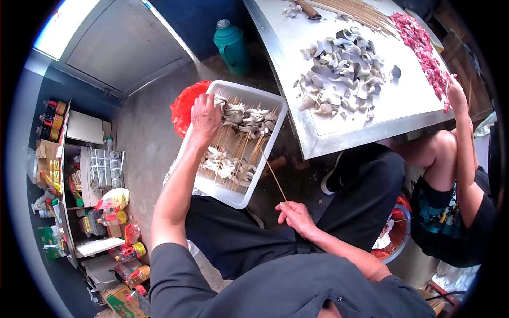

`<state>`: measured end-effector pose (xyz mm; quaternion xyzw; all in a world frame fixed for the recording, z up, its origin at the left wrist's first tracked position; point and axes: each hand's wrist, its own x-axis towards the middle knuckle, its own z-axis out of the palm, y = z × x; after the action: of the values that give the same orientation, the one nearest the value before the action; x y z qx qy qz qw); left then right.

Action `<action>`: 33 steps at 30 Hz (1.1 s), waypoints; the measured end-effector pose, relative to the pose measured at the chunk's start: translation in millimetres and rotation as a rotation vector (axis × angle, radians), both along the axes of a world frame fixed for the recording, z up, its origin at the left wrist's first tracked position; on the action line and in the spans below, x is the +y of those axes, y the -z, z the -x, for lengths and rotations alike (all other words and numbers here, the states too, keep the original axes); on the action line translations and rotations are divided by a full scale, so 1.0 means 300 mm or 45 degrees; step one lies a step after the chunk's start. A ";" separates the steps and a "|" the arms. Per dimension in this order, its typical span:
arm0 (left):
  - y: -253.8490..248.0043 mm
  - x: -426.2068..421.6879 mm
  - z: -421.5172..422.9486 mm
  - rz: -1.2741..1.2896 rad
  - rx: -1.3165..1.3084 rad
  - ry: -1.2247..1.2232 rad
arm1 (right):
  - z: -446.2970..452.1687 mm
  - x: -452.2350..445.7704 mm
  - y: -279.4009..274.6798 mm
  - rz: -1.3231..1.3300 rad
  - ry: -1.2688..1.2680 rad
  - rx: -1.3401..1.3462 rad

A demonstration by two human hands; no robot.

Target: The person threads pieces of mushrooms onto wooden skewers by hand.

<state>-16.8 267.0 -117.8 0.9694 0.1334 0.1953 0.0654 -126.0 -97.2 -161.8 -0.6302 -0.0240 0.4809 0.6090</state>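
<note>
My left hand [207,117] reaches over the far left corner of a white plastic tray [241,200], its fingers curled down around a mushroom skewer whose pale end shows beside the fingertips. Rows of mushroom skewers [249,121] lie in the tray, with a second group [225,164] nearer to me. In front of my body, my right hand [297,216] pinches the lower end of a thin bamboo skewer [273,175]. That skewer slants up toward the tray's right rim, and no mushroom shows on it.
A table [339,139] at right bears loose mushrooms [350,71], bamboo sticks [355,11] and sliced raw meat [421,47]. A co-worker's hand [457,95] is at the meat. A red bag [185,103] lies beside the tray, a green flask [231,47] behind. Shelves [69,175] hold bottles.
</note>
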 end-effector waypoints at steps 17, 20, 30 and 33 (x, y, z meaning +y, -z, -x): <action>0.094 -0.038 0.097 0.591 0.204 0.101 | 0.000 -0.004 0.014 -0.052 -0.030 -0.089; 0.022 -0.122 0.100 0.407 -0.196 0.063 | 0.001 -0.032 -0.006 -0.077 -0.032 -0.087; -0.107 -0.432 0.249 1.402 -0.268 -0.006 | -0.039 -0.097 -0.231 -0.183 0.026 -0.526; -0.056 -0.441 0.260 1.495 -0.205 0.042 | -0.113 -0.114 -0.332 -0.161 0.021 -0.726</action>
<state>-94.7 134.7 -101.1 0.7551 0.1986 0.1609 0.6037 -92.1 -131.5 -62.1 -0.7009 -0.2192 0.2770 0.6197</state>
